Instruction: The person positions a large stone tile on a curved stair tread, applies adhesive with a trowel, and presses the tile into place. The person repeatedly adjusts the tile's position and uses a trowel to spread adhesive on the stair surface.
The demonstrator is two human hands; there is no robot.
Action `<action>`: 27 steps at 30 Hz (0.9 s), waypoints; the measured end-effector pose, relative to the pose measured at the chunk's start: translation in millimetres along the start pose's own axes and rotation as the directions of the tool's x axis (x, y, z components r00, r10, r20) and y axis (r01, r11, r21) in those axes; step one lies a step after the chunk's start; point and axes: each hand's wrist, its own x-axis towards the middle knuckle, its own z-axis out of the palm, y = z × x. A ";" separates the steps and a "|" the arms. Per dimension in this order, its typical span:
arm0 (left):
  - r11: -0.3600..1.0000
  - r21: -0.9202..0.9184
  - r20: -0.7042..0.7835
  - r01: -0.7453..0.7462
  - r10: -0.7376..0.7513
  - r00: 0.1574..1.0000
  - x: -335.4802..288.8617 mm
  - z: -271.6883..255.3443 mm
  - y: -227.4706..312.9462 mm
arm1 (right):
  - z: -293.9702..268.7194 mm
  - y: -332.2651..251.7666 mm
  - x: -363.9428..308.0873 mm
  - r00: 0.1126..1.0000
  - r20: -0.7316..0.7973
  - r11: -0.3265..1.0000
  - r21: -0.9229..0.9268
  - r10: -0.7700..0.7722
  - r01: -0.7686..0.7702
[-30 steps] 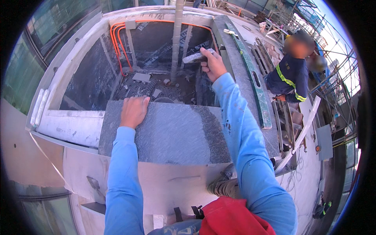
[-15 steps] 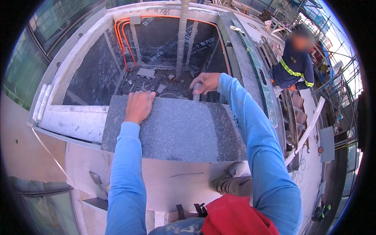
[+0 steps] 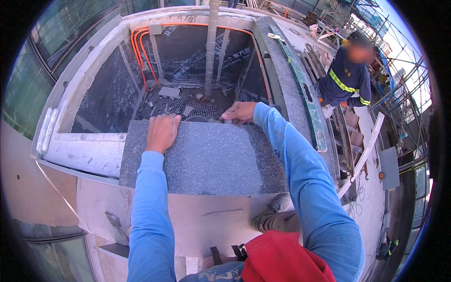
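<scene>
A grey speckled stone slab (image 3: 206,157) lies in front of me across the near wall of a pit, a lighter patch on its top. My left hand (image 3: 162,134) rests at its far left edge, fingers curled over the rim. At the far right edge my right hand (image 3: 238,113) is closed on a small pale, translucent piece (image 3: 228,121), held low against the slab's back side. Its lower part is hidden behind the edge. Just beyond the slab, between my hands, shows the top of a dark round object (image 3: 197,119).
The pit has dark-lined walls, orange conduit (image 3: 141,51), a vertical pipe (image 3: 211,56) and black grid mats (image 3: 162,104). A green spirit level (image 3: 305,87) lies on the right stone ledge. A co-worker (image 3: 345,77) stands to the right. White tubes (image 3: 47,129) lie at left; a trowel (image 3: 115,223) lies below.
My right hand has moved down and slightly left, bringing the pale piece lower behind the slab's far edge. My left hand stays on the slab. The whole view has shifted a little.
</scene>
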 end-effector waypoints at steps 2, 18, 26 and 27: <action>1.000 0.003 0.005 0.002 -0.002 1.000 -0.2 -0.7 0.7 | 2.7 -0.6 -3.3 1.000 -0.020 0.998 -0.065 -0.025 0.023; 0.991 0.115 0.033 -0.062 0.059 0.998 -0.4 7.5 -4.4 | 11.6 11.2 2.4 0.964 -0.134 0.898 -0.413 -0.228 0.155; 0.998 0.039 -0.002 0.043 -0.043 0.999 6.4 17.1 0.4 | 39.1 9.2 -1.5 0.909 -0.360 0.919 -0.390 -0.209 0.057; 1.000 0.024 -0.005 0.020 -0.019 1.000 6.9 17.7 0.2 | 42.3 9.2 -2.5 0.910 -0.381 0.936 -0.350 -0.163 0.022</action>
